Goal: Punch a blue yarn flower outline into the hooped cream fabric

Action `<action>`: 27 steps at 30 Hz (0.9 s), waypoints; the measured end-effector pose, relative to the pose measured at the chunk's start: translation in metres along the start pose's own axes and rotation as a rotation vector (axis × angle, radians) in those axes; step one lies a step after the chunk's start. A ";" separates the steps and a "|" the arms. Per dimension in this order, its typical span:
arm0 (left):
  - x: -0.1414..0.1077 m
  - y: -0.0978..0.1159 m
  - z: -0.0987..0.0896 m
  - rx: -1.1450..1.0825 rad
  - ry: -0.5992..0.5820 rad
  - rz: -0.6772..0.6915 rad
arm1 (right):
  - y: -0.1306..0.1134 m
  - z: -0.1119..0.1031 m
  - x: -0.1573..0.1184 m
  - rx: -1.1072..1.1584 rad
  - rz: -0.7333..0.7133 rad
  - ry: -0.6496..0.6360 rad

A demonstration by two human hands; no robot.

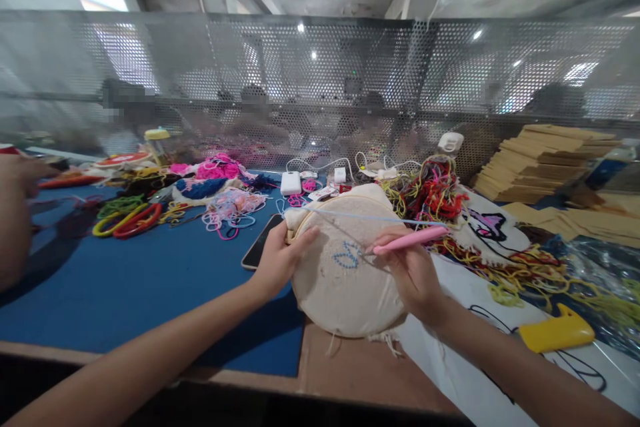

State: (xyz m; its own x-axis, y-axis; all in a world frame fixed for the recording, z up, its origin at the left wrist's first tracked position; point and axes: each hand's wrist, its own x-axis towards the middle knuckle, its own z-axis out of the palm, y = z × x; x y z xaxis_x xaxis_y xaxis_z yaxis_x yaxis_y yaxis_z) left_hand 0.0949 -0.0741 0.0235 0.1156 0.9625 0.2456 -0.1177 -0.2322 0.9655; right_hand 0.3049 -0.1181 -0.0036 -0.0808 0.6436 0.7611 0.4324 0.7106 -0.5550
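Observation:
A round hoop with cream cloth (345,300) leans at the table's front edge, tilted toward me. Blue stitches (347,255) form a small shape near its middle. My left hand (280,255) grips the hoop's upper left rim, thumb lying on the cloth. In my right hand (410,270) is a pink punch needle (415,238), its metal tip at the right side of the blue stitches. Light blue yarn (373,217) runs across the top of the hoop to the pen's rear end.
Scissors with red and yellow handles (137,221), yarn piles (233,207) and a phone (260,247) lie left. Right are tangled yarn (443,197), brown envelopes (540,163) and a yellow tool (557,331). Another person's arm (14,220) is at far left, before a perforated screen (320,80).

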 end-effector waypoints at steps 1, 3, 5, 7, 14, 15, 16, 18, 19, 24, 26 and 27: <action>0.000 0.000 0.000 0.004 -0.001 0.001 | 0.001 0.000 0.000 -0.007 -0.002 -0.003; 0.000 0.000 0.000 0.007 -0.004 0.002 | 0.002 0.000 -0.001 -0.031 -0.010 -0.006; 0.000 0.000 0.000 0.008 -0.010 0.013 | 0.002 0.001 -0.002 -0.067 -0.009 -0.019; 0.000 -0.001 -0.001 0.015 -0.014 0.030 | 0.001 0.001 -0.001 -0.086 -0.011 -0.043; 0.000 -0.006 -0.003 0.096 -0.030 0.098 | 0.003 0.007 0.003 -0.046 -0.060 -0.155; 0.000 -0.006 -0.003 0.104 -0.030 0.098 | 0.004 0.008 0.003 -0.057 -0.060 -0.162; 0.001 -0.007 -0.004 0.110 -0.028 0.091 | 0.005 0.009 0.003 -0.056 -0.053 -0.160; 0.002 -0.008 -0.003 0.119 -0.026 0.076 | 0.005 0.011 0.001 -0.001 -0.015 -0.109; 0.002 -0.008 -0.003 0.124 -0.024 0.071 | 0.005 0.011 0.000 0.032 0.021 -0.073; 0.003 -0.008 -0.003 0.113 -0.024 0.035 | -0.002 0.008 0.001 0.049 0.210 0.023; 0.004 -0.008 -0.003 0.115 -0.016 0.024 | -0.004 0.007 0.002 0.093 0.215 0.062; 0.004 -0.007 -0.003 0.119 -0.011 0.021 | -0.004 0.007 0.002 0.118 0.215 0.076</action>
State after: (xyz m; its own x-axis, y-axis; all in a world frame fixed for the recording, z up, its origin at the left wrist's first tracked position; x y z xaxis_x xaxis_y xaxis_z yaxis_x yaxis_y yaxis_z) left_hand 0.0936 -0.0686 0.0170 0.1248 0.9558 0.2661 -0.0026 -0.2679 0.9634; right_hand 0.2969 -0.1175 -0.0020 0.0714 0.7631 0.6423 0.3238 0.5913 -0.7386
